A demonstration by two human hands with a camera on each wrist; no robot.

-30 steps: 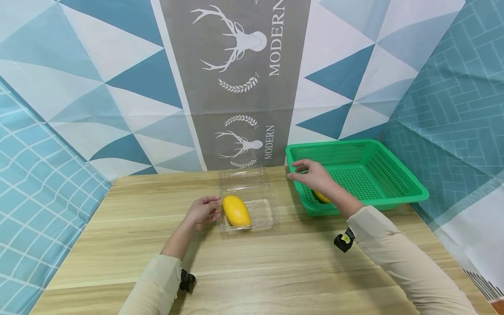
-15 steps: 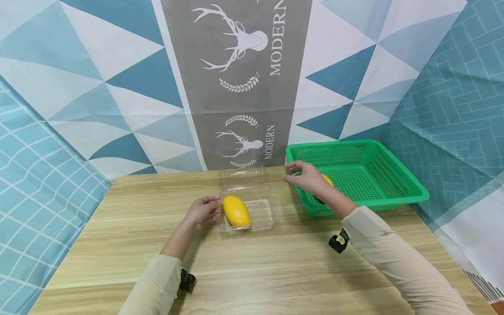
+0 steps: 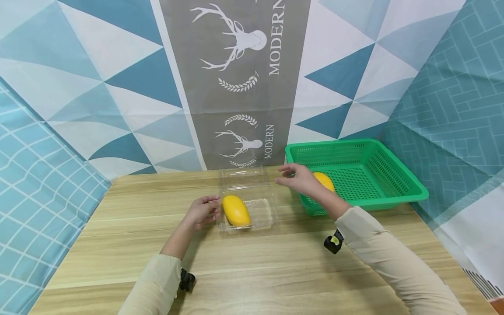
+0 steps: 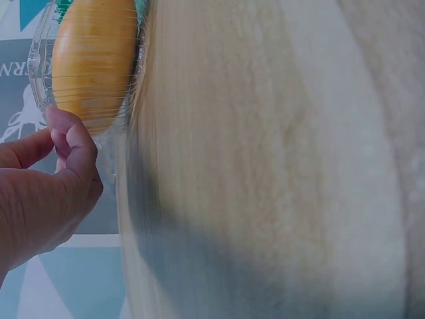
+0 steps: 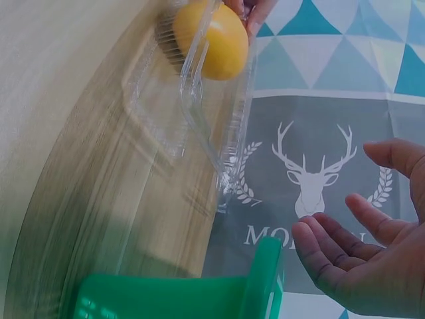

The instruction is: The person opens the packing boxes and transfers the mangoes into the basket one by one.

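Observation:
A yellow mango (image 3: pixel 236 211) lies in the left half of a clear plastic clamshell box (image 3: pixel 263 212), whose lid (image 3: pixel 243 177) is folded back toward the wall. At the box's left side is my left hand (image 3: pixel 202 213); in the left wrist view its thumb and forefinger pinch the rim. My right hand (image 3: pixel 298 179) hovers by the near left corner of a green basket (image 3: pixel 387 168), fingers bent loosely with nothing between them. Partly covered by that hand and wrist, a second mango (image 3: pixel 324 180) rests inside the basket.
The wood-grain table (image 3: pixel 252 271) runs up to a patterned cloth wall (image 3: pixel 244 100) behind the box. Tiled-print cloth (image 3: pixel 453 131) hangs along the right side, close to the basket. Each wrist carries a small black camera (image 3: pixel 333 243).
My right hand has moved left, from over the basket to past its left rim, uncovering more of the mango in there. The left hand and the box have stayed put.

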